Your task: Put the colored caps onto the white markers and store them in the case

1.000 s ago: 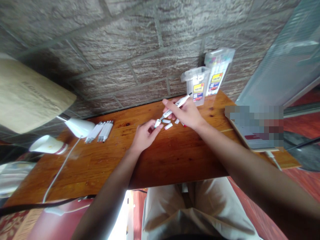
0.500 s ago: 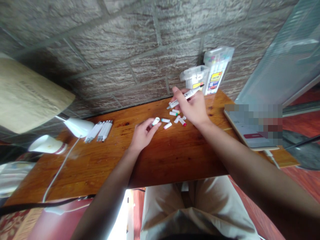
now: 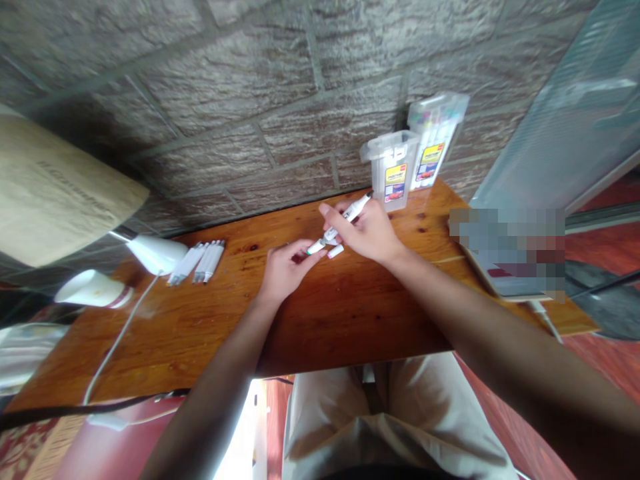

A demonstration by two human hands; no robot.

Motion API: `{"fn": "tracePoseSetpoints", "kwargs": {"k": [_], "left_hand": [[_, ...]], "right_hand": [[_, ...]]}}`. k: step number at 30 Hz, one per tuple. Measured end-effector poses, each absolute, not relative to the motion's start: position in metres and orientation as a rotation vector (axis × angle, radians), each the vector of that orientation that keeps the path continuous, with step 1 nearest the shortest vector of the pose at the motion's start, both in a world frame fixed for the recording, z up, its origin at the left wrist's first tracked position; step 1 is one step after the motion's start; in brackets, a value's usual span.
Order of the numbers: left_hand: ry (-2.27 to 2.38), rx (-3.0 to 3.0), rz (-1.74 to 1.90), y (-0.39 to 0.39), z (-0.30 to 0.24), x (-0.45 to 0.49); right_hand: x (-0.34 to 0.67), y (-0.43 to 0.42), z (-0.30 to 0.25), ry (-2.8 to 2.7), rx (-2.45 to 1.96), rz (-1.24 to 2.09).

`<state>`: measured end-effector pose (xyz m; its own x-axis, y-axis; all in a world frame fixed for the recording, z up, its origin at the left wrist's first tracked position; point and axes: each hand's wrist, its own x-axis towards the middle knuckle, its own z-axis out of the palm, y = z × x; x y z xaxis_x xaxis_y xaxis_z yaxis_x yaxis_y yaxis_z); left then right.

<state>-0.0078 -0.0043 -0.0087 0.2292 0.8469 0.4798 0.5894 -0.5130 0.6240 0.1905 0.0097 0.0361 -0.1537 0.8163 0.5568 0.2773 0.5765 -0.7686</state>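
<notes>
My right hand (image 3: 367,232) grips a white marker (image 3: 350,215) at an angle over the wooden table (image 3: 320,313), its dark tip pointing up toward the wall. My left hand (image 3: 286,270) pinches a white cap (image 3: 316,248) that meets the marker's lower end. One loose cap (image 3: 335,251) with a pink end lies just beside my fingers; other caps are hidden under my right hand.
Several capped white markers (image 3: 199,262) lie in a row at the left. Two clear marker boxes (image 3: 395,170) stand against the stone wall. A white lamp (image 3: 155,253) with its cord, a white cup (image 3: 93,289) and a book (image 3: 505,267) are also on the table.
My right hand came back down and left from near the boxes, bringing the marker's lower end to the cap in my left hand. It now covers most loose caps.
</notes>
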Motion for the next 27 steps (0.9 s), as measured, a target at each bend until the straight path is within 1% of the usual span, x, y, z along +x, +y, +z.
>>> {"fn": "tracePoseSetpoints", "kwargs": {"k": [4,6,8,11,16,23,27], "left_hand": [[1.353,2.237,1.176,-0.003,-0.011,-0.008],[1.359,2.216,1.176,-0.002,-0.012,-0.008],[1.365,2.178,1.21,-0.002,-0.012,-0.009],[1.348,2.11,1.258,-0.002,-0.01,-0.008],[1.328,2.023,1.246,-0.004,-0.008,-0.006],[1.318,2.018,1.177,-0.004,-0.006,-0.008],[1.313,2.023,1.217,-0.003,-0.008,-0.009]], "right_hand": [[0.192,0.013,0.035,-1.752,-0.967,0.412],[0.197,0.017,0.037,-1.677,-1.026,0.296],[0.204,0.024,0.038,-1.572,-1.075,0.256],[0.211,0.032,0.038,-1.452,-1.107,0.335],[0.206,0.032,0.037,-1.4,-1.103,0.471],[0.197,0.029,0.029,-1.542,-1.134,0.691],[0.194,0.027,0.027,-1.561,-1.112,0.686]]}}
